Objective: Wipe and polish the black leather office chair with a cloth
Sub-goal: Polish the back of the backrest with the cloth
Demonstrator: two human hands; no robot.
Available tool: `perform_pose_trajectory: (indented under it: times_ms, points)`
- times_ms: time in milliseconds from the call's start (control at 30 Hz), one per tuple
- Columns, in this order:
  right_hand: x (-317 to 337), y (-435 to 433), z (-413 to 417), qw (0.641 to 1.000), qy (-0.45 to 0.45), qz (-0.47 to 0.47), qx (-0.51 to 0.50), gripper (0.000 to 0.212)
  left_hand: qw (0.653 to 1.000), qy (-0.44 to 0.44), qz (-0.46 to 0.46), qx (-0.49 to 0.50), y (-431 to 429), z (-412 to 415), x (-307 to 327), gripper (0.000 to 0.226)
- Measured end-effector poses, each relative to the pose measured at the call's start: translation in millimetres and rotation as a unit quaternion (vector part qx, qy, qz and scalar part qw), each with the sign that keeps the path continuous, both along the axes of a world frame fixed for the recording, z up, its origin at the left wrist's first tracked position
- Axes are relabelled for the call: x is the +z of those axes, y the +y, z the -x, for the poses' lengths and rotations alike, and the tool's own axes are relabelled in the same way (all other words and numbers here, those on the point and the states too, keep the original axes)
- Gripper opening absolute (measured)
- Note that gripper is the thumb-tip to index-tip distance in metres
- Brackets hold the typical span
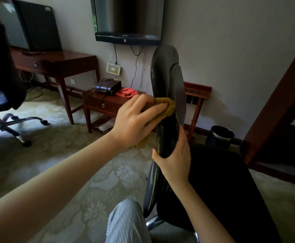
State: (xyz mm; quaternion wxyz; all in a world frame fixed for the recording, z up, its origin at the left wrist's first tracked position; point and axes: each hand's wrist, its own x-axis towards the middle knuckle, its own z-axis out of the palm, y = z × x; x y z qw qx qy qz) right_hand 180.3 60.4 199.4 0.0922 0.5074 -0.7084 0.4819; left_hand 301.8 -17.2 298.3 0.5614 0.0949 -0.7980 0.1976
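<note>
Left hand (138, 118), fingers curled over the bunched cloth (168, 105), presses the chair back (162, 79); right hand (175, 159) clasps its edge. If that clasp slips, the chair may swivel away.

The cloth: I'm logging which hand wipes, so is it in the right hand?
No, the left hand presses the yellow cloth to the chair back, while the right hand grips its edge lower down.

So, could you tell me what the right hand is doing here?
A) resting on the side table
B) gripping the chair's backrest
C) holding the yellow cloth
B: the right hand grips the backrest edge, while the left hand holds the yellow cloth against it higher up.
</note>
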Motion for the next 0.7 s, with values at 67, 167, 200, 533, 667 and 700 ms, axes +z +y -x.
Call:
perform_pose_trajectory:
  times_ms: [67, 167, 200, 533, 667, 700]
  points:
    - [0, -2, 1, 1.000, -0.001, 0.002, 0.005, 0.102, 1.000, -0.012, -0.013, -0.013, 1, 2, -18, 0.022]
    - [-2, -2, 1, 1.000, -0.002, 0.020, 0.010, 0.099, 0.996, -0.087, -0.019, -0.024, 7, 0, -59, 0.017]
    - [-3, -1, 0, 1.000, -0.005, 0.025, 0.011, 0.096, 0.992, -0.120, -0.023, -0.027, 9, -2, -72, 0.017]
    - [-6, -4, 1, 0.999, 0.022, 0.028, -0.010, 0.099, 0.999, -0.046, 0.005, 0.024, 6, -8, -8, 0.016]
    - [-6, -4, 1, 0.999, 0.023, 0.023, -0.011, 0.099, 0.999, 0.024, -0.028, 0.000, 5, 2, 0, 0.016]
    - [-7, -4, 1, 1.000, 0.018, 0.021, -0.008, 0.098, 0.999, 0.023, -0.037, -0.010, 6, 4, -8, 0.017]
